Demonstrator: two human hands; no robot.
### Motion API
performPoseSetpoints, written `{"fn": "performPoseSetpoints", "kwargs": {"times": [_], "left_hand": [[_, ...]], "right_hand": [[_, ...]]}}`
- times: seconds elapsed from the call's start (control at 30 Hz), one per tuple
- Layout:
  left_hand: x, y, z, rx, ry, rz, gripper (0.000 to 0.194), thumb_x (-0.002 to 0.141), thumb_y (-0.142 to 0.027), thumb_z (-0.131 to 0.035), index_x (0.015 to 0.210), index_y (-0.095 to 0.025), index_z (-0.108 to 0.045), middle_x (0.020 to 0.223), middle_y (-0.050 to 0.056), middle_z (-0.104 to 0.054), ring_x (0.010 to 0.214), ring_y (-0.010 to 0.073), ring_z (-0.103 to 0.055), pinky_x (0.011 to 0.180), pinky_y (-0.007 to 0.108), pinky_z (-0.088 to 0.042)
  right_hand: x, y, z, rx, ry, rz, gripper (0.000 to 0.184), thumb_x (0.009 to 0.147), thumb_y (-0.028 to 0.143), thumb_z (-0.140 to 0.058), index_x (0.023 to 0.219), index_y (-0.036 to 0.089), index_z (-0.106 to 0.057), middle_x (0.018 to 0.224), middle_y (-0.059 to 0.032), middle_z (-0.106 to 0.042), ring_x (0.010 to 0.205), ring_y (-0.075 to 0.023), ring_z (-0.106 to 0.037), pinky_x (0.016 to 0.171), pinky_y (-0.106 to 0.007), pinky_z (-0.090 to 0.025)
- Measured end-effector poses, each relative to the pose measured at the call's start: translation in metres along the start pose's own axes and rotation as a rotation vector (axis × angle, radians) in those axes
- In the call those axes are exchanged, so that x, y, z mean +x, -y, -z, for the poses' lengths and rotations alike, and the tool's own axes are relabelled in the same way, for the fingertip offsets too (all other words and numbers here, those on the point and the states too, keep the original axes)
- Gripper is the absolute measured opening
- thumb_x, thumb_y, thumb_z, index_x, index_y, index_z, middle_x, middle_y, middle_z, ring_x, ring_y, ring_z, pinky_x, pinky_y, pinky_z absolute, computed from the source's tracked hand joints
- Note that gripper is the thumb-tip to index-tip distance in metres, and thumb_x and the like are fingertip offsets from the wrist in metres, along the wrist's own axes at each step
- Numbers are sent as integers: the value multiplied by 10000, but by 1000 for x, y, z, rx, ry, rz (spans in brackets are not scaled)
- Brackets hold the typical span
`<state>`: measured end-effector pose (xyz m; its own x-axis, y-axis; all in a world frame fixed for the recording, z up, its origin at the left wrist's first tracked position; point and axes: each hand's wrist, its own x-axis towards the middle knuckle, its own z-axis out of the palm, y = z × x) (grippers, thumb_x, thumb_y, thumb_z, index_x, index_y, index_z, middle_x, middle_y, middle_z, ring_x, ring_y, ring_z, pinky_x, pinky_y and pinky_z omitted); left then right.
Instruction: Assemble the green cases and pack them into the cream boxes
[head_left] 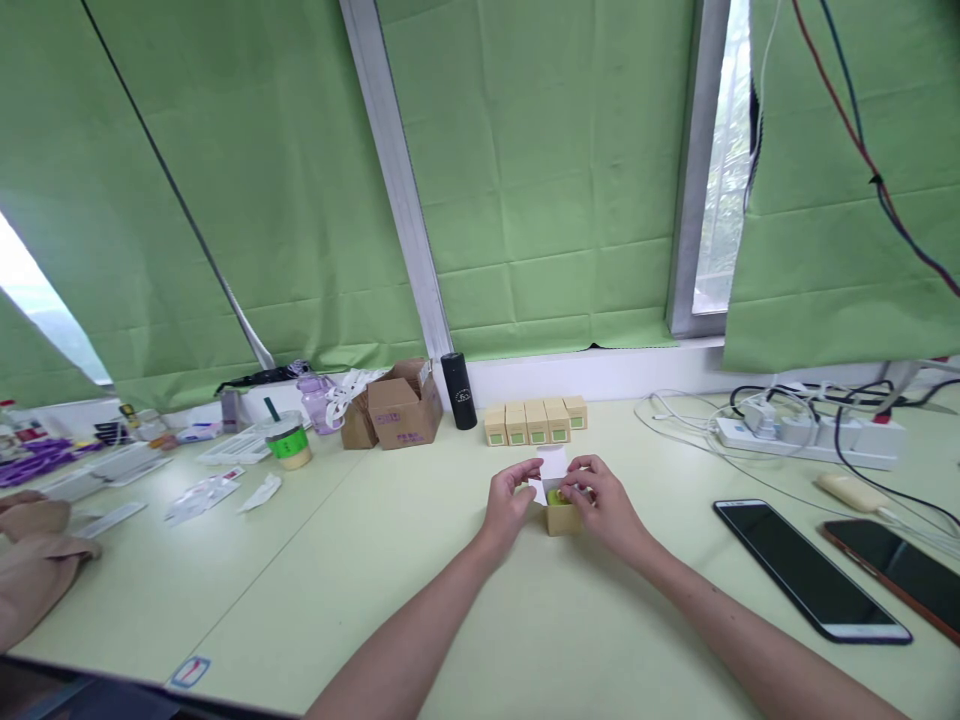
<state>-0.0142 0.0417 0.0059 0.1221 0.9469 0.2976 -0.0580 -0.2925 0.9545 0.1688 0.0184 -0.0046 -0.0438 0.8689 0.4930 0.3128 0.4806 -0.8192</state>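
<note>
A small tan cardboard box [563, 520] stands on the table before me, its white-lined lid [553, 461] raised. Inside its opening shows a yellow-green item [555, 497], too small to name. My left hand [510, 503] is at the box's left side, thumb and fingers closed around a white side flap [538, 491]. From the right, my right hand [602, 500] reaches over the opening with its fingertips pinched at the yellow-green item. The right fingers partly cover the item and the box's right side.
Several similar closed boxes [537, 422] stand in rows behind, near a black bottle [459, 391] and an open carton [406, 408]. Two phones [810, 570] and a power strip [810, 440] with cables lie right. At left are a drink cup [288, 443] and another person's arm [37, 570].
</note>
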Motion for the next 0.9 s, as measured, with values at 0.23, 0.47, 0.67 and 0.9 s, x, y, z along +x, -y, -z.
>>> {"fn": "performPoseSetpoints", "kwargs": {"times": [0.23,0.47,0.67,0.9], "left_hand": [[3,3,1,-63,-15,28,470,646,-151,-636,1090,-123,-787,1036,117,-780,1019,259,-683,948,374,-509],[3,1,2,-105,-8,52,419,685,-225,-616,1056,-143,-795,1030,105,-780,998,253,-683,936,369,-501],[3,3,0,-121,-10,74,405,670,-194,-654,1054,-142,-772,1010,95,-769,942,224,-678,865,328,-508],[-2,-1,-4,-64,30,40,390,762,-246,-704,1141,-156,-691,941,72,-723,914,207,-670,848,304,-486]], "right_hand": [[1,-3,4,7,-72,21,252,969,376,-514,935,240,-724,1098,-103,-611,927,-242,-649,707,-374,-589],[5,-25,12,24,-219,-73,263,910,364,-509,999,240,-724,1009,-75,-668,797,-213,-632,666,-370,-566],[6,-34,9,89,-222,-173,276,862,359,-548,1049,227,-702,1088,-95,-670,806,-208,-631,585,-323,-553],[6,-33,7,162,-217,-234,293,842,382,-596,1078,228,-678,1110,-113,-667,809,-224,-638,506,-310,-552]]}}
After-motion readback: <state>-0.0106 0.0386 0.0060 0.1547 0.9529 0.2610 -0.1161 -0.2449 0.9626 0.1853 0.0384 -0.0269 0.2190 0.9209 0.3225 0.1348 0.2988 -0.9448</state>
